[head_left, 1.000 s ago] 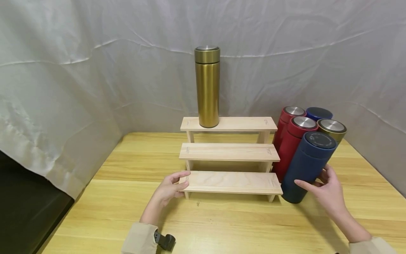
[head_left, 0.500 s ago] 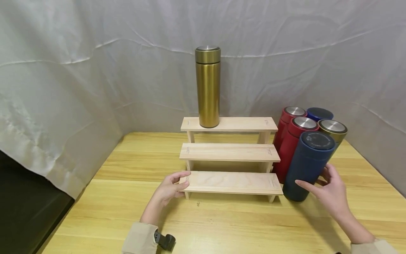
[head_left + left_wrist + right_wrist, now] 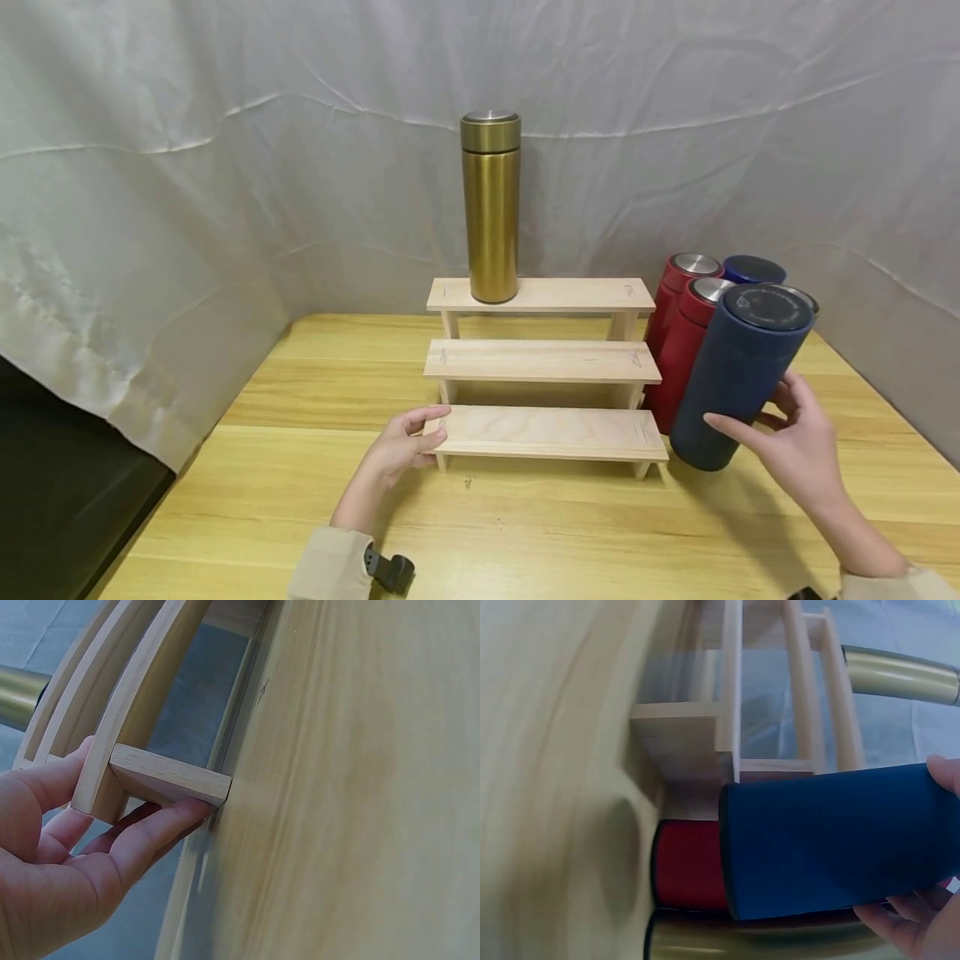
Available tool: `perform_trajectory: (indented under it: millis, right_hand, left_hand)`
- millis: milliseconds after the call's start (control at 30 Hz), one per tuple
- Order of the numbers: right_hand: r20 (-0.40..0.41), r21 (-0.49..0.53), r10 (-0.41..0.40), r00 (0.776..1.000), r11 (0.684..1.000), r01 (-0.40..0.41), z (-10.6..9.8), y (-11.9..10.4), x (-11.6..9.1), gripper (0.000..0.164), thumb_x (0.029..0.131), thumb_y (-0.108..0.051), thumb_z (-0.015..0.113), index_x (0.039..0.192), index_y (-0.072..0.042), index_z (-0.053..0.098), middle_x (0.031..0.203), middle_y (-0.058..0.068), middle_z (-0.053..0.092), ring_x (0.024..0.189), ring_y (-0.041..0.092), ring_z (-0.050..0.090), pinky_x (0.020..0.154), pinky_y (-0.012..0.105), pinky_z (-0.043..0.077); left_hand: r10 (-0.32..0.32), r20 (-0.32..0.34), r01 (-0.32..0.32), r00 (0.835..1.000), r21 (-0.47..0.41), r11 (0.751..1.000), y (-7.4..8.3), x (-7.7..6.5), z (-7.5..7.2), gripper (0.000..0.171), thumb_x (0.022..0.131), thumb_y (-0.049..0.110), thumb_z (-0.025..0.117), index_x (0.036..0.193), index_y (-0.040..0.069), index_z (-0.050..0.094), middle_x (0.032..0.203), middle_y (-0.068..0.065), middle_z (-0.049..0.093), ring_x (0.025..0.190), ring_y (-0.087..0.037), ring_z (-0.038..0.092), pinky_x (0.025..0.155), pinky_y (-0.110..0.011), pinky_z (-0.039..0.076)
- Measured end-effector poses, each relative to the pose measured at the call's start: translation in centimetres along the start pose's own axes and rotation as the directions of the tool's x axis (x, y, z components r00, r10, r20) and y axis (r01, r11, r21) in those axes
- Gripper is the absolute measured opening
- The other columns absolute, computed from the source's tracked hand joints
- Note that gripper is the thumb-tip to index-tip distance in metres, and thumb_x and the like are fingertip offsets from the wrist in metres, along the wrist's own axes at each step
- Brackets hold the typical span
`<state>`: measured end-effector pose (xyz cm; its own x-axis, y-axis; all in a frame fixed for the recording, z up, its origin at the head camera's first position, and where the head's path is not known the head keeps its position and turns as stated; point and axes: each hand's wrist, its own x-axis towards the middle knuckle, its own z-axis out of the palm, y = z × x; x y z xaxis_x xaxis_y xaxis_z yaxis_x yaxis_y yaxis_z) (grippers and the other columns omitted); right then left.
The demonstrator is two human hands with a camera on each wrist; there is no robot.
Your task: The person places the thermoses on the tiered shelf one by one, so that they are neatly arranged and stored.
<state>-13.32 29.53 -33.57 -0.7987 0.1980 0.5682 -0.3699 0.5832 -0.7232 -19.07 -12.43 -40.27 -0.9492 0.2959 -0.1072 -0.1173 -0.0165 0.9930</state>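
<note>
A dark blue thermos (image 3: 735, 383), leaning slightly right, is held by my right hand (image 3: 798, 442), thumb on its near side and fingers round the right. In the right wrist view, its base stands off the tabletop and a shadow (image 3: 619, 855) falls on the wood. A three-step wooden display rack (image 3: 547, 429) stands mid-table. My left hand (image 3: 397, 446) pinches the left end of its lowest step; in the left wrist view, fingertips touch the leg (image 3: 169, 776) under that step. A gold thermos (image 3: 491, 221) stands upright on the top step, left of centre.
Right of the rack stand two red thermoses (image 3: 678, 358), one behind the other. A blue-lidded one (image 3: 753, 268) is at the back. Another gold thermos (image 3: 705, 941) is mostly hidden behind the held one in the head view. Grey cloth (image 3: 360, 192) hangs behind the table.
My right hand has raised the dark blue thermos and shifted it slightly right, so it now covers more of the gold one behind. The left hand and rack stay put.
</note>
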Motion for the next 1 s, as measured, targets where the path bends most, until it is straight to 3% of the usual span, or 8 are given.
perform_trajectory:
  millis: [100, 433, 700, 1000]
  right_hand:
    - [-0.017, 0.009, -0.001, 1.0, 1.0, 0.002, -0.1, -1.4, 0.3, 0.079, 0.06, 0.01, 0.077, 0.129, -0.01, 0.043, 0.1, -0.018, 0.053, 0.082, -0.004, 0.053, 0.066, 0.005, 0.044]
    - [-0.036, 0.041, -0.009, 0.999, 0.999, 0.01, -0.1, -2.9, 1.6, 0.078, 0.062, 0.011, 0.076, 0.13, -0.012, 0.044, 0.097, -0.014, 0.057, 0.08, 0.001, 0.055, 0.064, 0.008, 0.046]
    - [-0.038, 0.089, -0.035, 0.999, 0.995, 0.039, 0.1, -4.4, 2.7, 0.076, 0.064, 0.012, 0.073, 0.13, -0.01, 0.044, 0.101, -0.011, 0.058, 0.084, 0.003, 0.057, 0.066, 0.01, 0.047]
    - [-0.032, 0.102, -0.026, 0.999, 0.994, 0.029, 0.5, -5.6, 4.3, 0.072, 0.068, 0.006, 0.073, 0.131, -0.014, 0.043, 0.107, -0.009, 0.056, 0.089, 0.005, 0.056, 0.068, 0.01, 0.046]
  left_hand:
    - [-0.003, -0.005, 0.003, 1.0, 0.0, 1.0, 0.0, 0.0, 0.0, 0.042, 0.086, 0.003, 0.057, 0.125, -0.006, 0.044, 0.125, -0.025, 0.038, 0.088, -0.021, 0.056, 0.083, -0.048, 0.045]
    - [0.008, -0.001, -0.008, 1.0, 0.012, 1.0, 0.1, -0.1, 0.0, 0.042, 0.086, 0.004, 0.057, 0.125, -0.006, 0.045, 0.128, -0.027, 0.035, 0.091, -0.024, 0.054, 0.084, -0.049, 0.044]
    - [0.081, 0.061, -0.081, 0.995, 0.008, 0.997, -0.1, -0.3, -0.3, 0.044, 0.083, 0.015, 0.063, 0.123, -0.002, 0.05, 0.125, -0.029, 0.036, 0.091, -0.024, 0.055, 0.081, -0.048, 0.046]
    - [0.005, 0.004, -0.005, 1.0, 0.019, 1.0, 0.2, -0.2, 0.0, 0.043, 0.087, 0.004, 0.057, 0.126, -0.006, 0.044, 0.132, -0.028, 0.031, 0.093, -0.025, 0.054, 0.084, -0.05, 0.043]
